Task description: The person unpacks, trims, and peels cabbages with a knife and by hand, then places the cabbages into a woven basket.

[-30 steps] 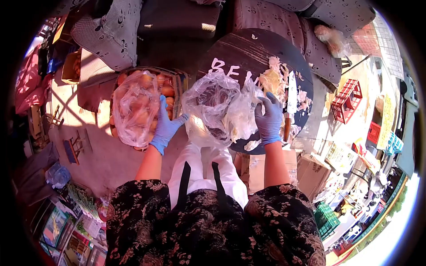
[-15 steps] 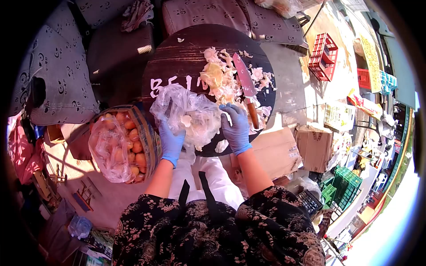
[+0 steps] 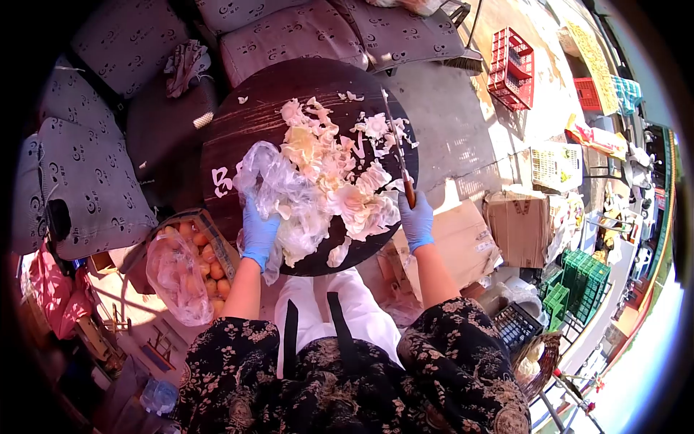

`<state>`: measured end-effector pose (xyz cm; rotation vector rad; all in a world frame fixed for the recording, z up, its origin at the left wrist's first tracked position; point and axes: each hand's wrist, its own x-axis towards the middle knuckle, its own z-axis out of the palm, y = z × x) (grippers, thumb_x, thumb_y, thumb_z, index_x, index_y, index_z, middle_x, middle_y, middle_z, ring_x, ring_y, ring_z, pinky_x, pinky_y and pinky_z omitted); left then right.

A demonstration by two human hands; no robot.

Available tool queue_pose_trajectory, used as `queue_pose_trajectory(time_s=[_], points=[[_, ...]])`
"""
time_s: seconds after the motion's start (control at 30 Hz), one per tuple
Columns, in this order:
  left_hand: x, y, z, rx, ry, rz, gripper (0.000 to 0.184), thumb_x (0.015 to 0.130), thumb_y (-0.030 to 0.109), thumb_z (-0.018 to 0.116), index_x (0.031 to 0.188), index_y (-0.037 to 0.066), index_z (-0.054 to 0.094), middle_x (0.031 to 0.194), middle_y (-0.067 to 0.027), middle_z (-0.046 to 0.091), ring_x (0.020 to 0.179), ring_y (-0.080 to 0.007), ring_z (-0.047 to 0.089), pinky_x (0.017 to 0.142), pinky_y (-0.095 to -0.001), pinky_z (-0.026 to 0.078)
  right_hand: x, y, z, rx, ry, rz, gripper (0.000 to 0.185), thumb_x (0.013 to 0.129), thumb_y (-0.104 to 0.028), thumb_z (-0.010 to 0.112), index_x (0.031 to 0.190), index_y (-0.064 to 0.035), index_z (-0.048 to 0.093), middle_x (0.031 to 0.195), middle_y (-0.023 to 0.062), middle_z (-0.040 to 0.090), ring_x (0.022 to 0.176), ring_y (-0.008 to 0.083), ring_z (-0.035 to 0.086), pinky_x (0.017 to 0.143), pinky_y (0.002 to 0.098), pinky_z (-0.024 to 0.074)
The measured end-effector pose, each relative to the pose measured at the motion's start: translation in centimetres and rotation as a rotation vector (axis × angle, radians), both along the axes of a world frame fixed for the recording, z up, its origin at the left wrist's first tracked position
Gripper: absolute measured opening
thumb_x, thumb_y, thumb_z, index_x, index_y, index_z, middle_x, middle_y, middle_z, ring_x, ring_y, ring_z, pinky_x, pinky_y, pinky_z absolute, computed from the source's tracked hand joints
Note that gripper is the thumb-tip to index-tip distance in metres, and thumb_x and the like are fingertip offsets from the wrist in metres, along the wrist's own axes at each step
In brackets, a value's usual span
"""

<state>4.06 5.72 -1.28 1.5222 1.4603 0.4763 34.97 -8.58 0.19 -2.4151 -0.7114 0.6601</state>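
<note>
Right hand [image 3: 417, 220], blue-gloved, has its fingers curled closed round the wooden handle of the knife [image 3: 401, 155] at the table's near right edge, blade pointing away from the body! Over to the left hand [image 3: 260, 233], gloved as well: fingers part-curled against the near left side of the clear plastic bag [image 3: 266, 168], some of them hidden, so I can't tell how tight that hold is. The bag sits crumpled on the round dark table [image 3: 242, 134], touching a heap of pale, petal-like scraps [image 3: 312, 145] spread across the middle, with more lying near the blade. Down at left, below the tabletop, a box [image 3: 217, 240] holds round orange produce [image 3: 210, 270], plastic partly over it.
</note>
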Motion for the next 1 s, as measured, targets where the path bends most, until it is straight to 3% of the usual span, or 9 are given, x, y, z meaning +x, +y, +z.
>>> queue_pose_trajectory(time_s=[0.03,0.13,0.17,0.3,0.4,0.67,0.8,0.87,1.0], points=[[-0.1,-0.2,-0.3,0.024,0.01,0.007,0.074,0.066,0.007,0.066,0.132,-0.002,0.033,0.122,-0.0221,0.049,0.112,-0.0314,0.049,0.097,-0.0359,0.037,0.7,-0.8,-1.1,0.022,-0.001,-0.034,0.038,0.084,-0.037,0.061,0.088,-0.0004,0.053,0.072,0.0232,0.06,0.068,0.0393,0.059,0.062,0.0435,0.045],[0.1,-0.5,-1.2,0.033,0.0,0.03,0.074,0.067,0.009,0.065,0.133,-0.002,0.033,0.123,-0.0218,0.048,0.112,-0.0311,0.049,0.097,-0.0356,0.037,1.2,-1.5,-2.2,0.005,0.03,-0.15,0.036,0.084,-0.035,0.062,0.083,0.0001,0.053,0.066,0.0151,0.057,0.057,0.0231,0.05,0.057,0.0378,0.0431],[0.0,-0.5,-1.5,-0.002,-0.027,0.041,0.074,0.068,0.009,0.065,0.134,-0.002,0.032,0.124,-0.022,0.047,0.113,-0.0311,0.048,0.098,-0.0353,0.036,1.2,-1.8,-2.2,-0.053,0.026,-0.13,0.037,0.084,-0.037,0.06,0.088,-0.001,0.054,0.072,0.0234,0.06,0.068,0.0397,0.059,0.062,0.0441,0.0447],[-0.8,-0.3,-2.9,0.019,-0.008,0.012,0.079,0.068,0.01,0.064,0.137,-0.002,0.026,0.131,-0.0225,0.042,0.119,-0.0305,0.044,0.101,-0.0337,0.033,-0.1,-1.1,-1.7,-0.066,0.054,-0.005,0.035,0.084,-0.036,0.06,0.088,-0.0019,0.053,0.073,0.0242,0.06,0.07,0.0417,0.058,0.062,0.046,0.0445],[-0.9,-0.5,-2.7,-0.021,-0.051,0.034,0.08,0.071,0.001,0.064,0.14,0.0,0.024,0.135,-0.0145,0.039,0.119,-0.0232,0.043,0.101,-0.0314,0.034,-1.5,-0.6,-1.8,-0.097,0.051,0.177,0.032,0.084,-0.034,0.059,0.087,-0.0032,0.051,0.073,0.0238,0.059,0.071,0.0423,0.058,0.062,0.0483,0.0446],[-1.9,-1.2,-3.0,0.018,-0.127,0.109,0.084,0.068,0.003,0.065,0.14,-0.001,0.022,0.138,-0.0171,0.035,0.123,-0.026,0.04,0.103,-0.0322,0.031,-2.5,-0.4,1.2,-0.052,0.08,0.56,0.022,0.082,-0.028,0.061,0.087,-0.0079,0.055,0.077,0.0186,0.06,0.071,0.0374,0.059,0.063,0.0449,0.0468],[-1.6,-1.2,-1.1,-0.034,-0.229,0.132,0.082,0.07,-0.001,0.061,0.141,0.0,0.02,0.138,-0.0129,0.035,0.123,-0.0228,0.039,0.103,-0.0306,0.031,0.4,2.6,-1.0,0.062,-0.031,0.307,0.027,0.083,-0.03,0.062,0.089,-0.0045,0.058,0.068,0.0199,0.058,0.062,0.036,0.057,0.058,0.0412,0.0445],[-1.8,-1.2,-1.9,-0.027,-0.231,0.138,0.082,0.07,-0.001,0.061,0.141,0.0,0.02,0.138,-0.0125,0.035,0.123,-0.0226,0.04,0.103,-0.0306,0.032,1.6,5.6,-0.7,-0.001,0.006,0.162,0.027,0.081,-0.031,0.062,0.085,-0.0048,0.056,0.073,0.0225,0.059,0.068,0.0407,0.058,0.06,0.0446,0.0451],[-2.1,-1.0,-2.5,-0.017,-0.259,0.142,0.081,0.07,-0.001,0.061,0.14,0.0,0.021,0.136,-0.0123,0.037,0.121,-0.0221,0.041,0.101,-0.0304,0.034,1.7,9.2,-2.4,-0.022,-0.145,0.232,0.029,0.083,-0.032,0.06,0.086,-0.0033,0.055,0.069,0.0218,0.059,0.066,0.0402,0.058,0.059,0.0443,0.0446]])
